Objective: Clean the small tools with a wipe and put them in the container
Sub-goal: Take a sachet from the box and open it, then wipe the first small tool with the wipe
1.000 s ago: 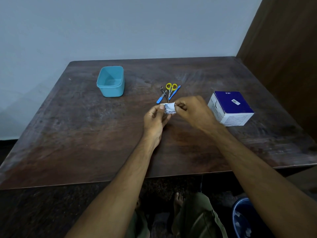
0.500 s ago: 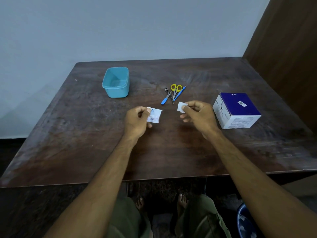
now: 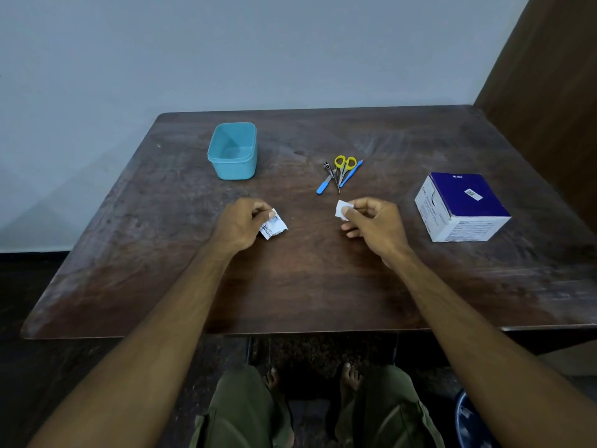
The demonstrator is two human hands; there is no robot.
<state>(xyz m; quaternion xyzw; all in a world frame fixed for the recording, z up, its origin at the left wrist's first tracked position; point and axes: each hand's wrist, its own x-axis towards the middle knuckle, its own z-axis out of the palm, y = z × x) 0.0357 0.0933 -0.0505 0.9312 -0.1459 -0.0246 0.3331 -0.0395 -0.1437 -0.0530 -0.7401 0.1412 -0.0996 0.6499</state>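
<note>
**Wipe out of its packet, no tool cleaned yet**

We hold the folded white wipe (image 3: 341, 209) pinched between thumb and fingertips of our right hand (image 3: 371, 225), grip closed on it, just above the table (image 3: 323, 286). Our left hand (image 3: 240, 226) pinches the torn packet (image 3: 274, 226), grip closed on that too, low over the table and maybe touching it, hard to tell. The two hands are well apart.

The tools sit in a tight bunch near the middle of the table, just beyond the right hand: yellow-handled scissors (image 3: 344, 164), a blue-handled file (image 3: 324, 185) on the left, a thin blue stick tool (image 3: 352, 173) on the right, and a dark metal piece (image 3: 329, 168), probably clippers, too small to be sure. None is in hand, none touched by the wipe.

The teal container (image 3: 233, 151) stands to the left of the tools, well apart from them, lid off, nothing visible inside. A blue-and-white box (image 3: 462, 206) sits at the right side of the table.

Progress, as we judge it: only prep is done, wipe ready. Left: drop the packet, pick a tool, wipe it, place it in the container, repeat for each of the bunch. Basically the whole task remains.
</note>
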